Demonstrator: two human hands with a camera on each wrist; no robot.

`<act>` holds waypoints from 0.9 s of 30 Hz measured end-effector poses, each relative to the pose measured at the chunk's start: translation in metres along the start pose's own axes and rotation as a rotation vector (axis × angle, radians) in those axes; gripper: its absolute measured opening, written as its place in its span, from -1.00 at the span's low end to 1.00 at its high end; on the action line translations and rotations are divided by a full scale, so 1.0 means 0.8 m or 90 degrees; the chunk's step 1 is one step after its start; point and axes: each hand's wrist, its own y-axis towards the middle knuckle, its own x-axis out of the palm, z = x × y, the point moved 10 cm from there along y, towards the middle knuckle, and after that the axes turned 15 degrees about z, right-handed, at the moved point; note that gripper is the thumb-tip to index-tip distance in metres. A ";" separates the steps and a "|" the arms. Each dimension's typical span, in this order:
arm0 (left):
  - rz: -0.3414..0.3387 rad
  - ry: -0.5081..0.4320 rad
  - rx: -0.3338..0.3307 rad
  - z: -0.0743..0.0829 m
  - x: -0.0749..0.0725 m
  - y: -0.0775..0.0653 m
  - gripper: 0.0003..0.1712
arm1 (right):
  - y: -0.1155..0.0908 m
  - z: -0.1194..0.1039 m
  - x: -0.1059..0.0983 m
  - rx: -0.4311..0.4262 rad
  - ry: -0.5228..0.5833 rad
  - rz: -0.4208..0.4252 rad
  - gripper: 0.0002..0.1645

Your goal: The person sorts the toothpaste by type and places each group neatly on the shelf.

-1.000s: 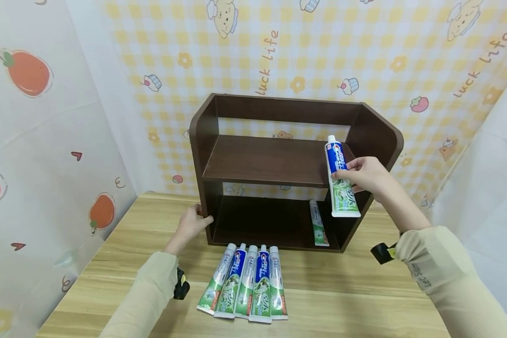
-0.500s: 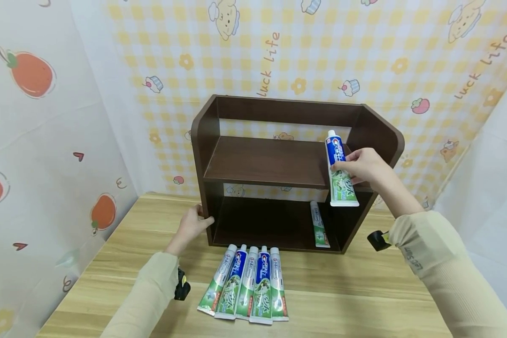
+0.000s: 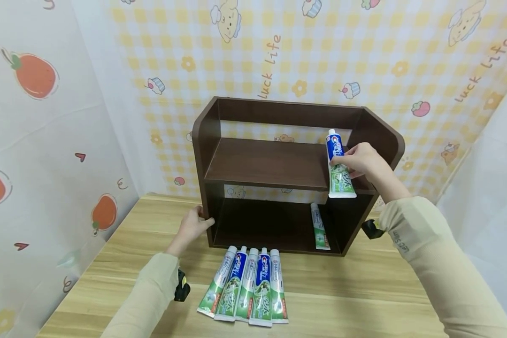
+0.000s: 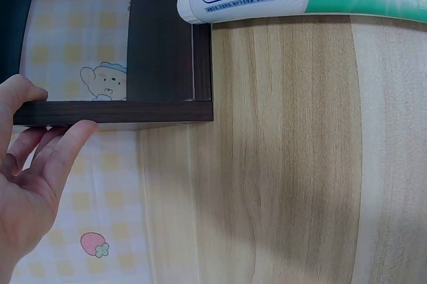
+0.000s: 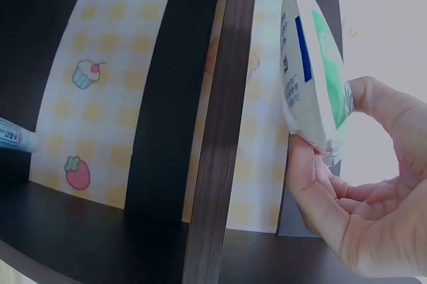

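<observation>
My right hand (image 3: 362,158) pinches a blue and green toothpaste tube (image 3: 341,180) by its edges, cap up, in front of the right end of the upper board. In the right wrist view the same toothpaste tube (image 5: 313,64) shows edge-on between thumb and fingers. My left hand (image 3: 193,224) grips the left side panel of the dark brown shelf (image 3: 266,162); the left wrist view has its thumb and fingers on either side of that panel (image 4: 133,112). A green and white toothpaste tube (image 3: 319,227) lies in the lower compartment, near the right wall.
Several toothpaste tubes (image 3: 247,288) lie fanned side by side on the wooden table (image 3: 342,291), just in front of the shelf. A yellow checked backdrop (image 3: 165,122) hangs behind it. White printed cloth (image 3: 50,126) stands at the left.
The right hand has moved up and slightly away from me, carrying the blue and green toothpaste tube from across the lower opening to the upper board's height. The left hand stays on the panel.
</observation>
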 end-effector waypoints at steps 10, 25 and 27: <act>0.004 0.001 0.003 -0.001 -0.002 0.000 -0.72 | 0.025 0.000 -0.003 0.015 -0.021 0.013 -0.29; 0.023 0.005 0.013 -0.001 -0.003 0.000 -0.73 | 0.049 0.026 0.017 0.073 -0.027 0.002 -0.23; 0.024 0.000 0.010 -0.002 -0.005 0.000 -0.73 | 0.051 0.026 0.018 0.071 -0.040 0.007 -0.24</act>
